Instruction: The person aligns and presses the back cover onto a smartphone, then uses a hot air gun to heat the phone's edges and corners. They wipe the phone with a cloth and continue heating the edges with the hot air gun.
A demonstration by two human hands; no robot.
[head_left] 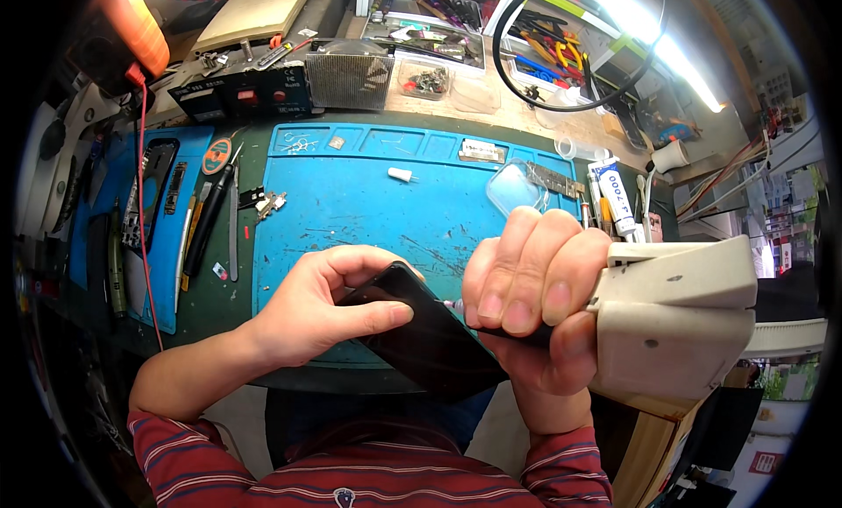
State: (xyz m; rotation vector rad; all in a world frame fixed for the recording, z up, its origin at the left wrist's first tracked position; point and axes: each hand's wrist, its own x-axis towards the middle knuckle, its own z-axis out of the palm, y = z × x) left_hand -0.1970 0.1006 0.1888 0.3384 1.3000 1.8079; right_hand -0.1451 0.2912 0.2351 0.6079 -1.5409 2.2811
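My left hand point(338, 302) is closed on a slim black phone point(421, 337), thumb across its dark glossy face. The phone is tilted over the near part of the blue work mat point(351, 214). My right hand point(539, 293) is wrapped round the dark front part of a handheld tool with a boxy beige body point(680, 333), which sticks out to the right. A pale narrow tip point(453, 305) shows between my right fingers and the phone's far edge; whether it touches the phone I cannot tell. My right fingers hide most of the tool's front.
A white cap point(401, 174) lies on the mat, with a clear plastic lid point(516, 190) farther right. A white-and-blue tube point(616, 197) stands beyond my right hand. Tweezers point(233, 223) and phone parts point(149, 192) lie left. A black cable loop point(495, 48) hangs at the back.
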